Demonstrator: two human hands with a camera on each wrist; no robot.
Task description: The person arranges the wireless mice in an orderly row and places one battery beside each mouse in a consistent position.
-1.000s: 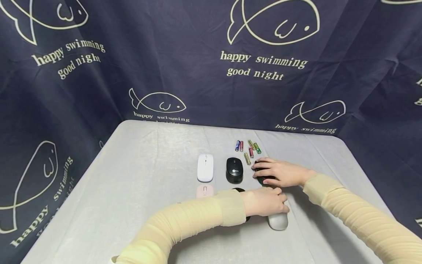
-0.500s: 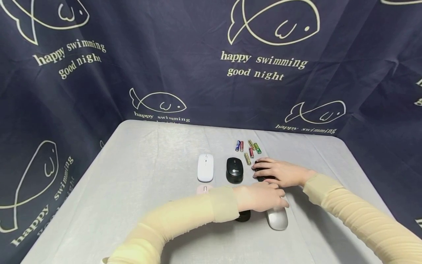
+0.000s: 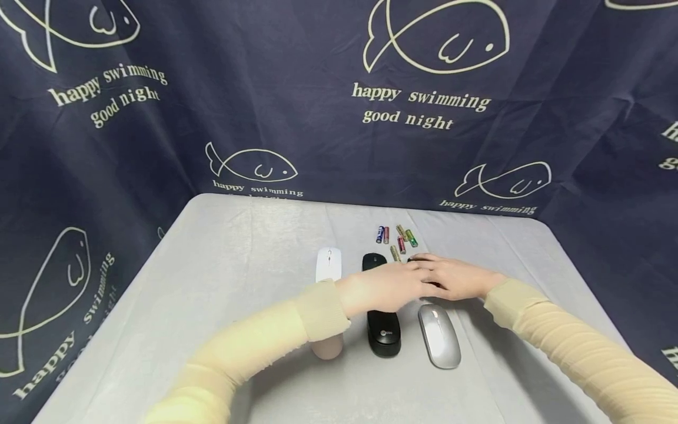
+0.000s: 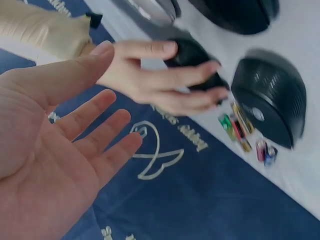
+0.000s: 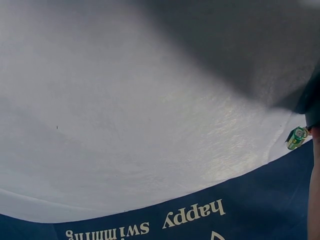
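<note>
Well in from the left edge of the tabletop (image 3: 238, 259), a white mouse (image 3: 328, 260) lies behind a pink mouse (image 3: 327, 348), both partly hidden by your left sleeve (image 3: 259, 353). Your left hand (image 3: 384, 287) hangs across the middle, its fingers loosely apart and holding nothing. One black mouse (image 3: 374, 259) shows past it toward the back edge, a second black mouse (image 3: 384, 335) on its near side. Small batteries (image 3: 401, 245) lie grouped nearer the back edge. A silver mouse (image 3: 440, 337) rests slightly askew; beyond it, toward the right edge, your right hand (image 3: 458, 277) curls its fingers round a dark mouse (image 4: 186, 51). Whether your hands touch is hard to tell.
</note>
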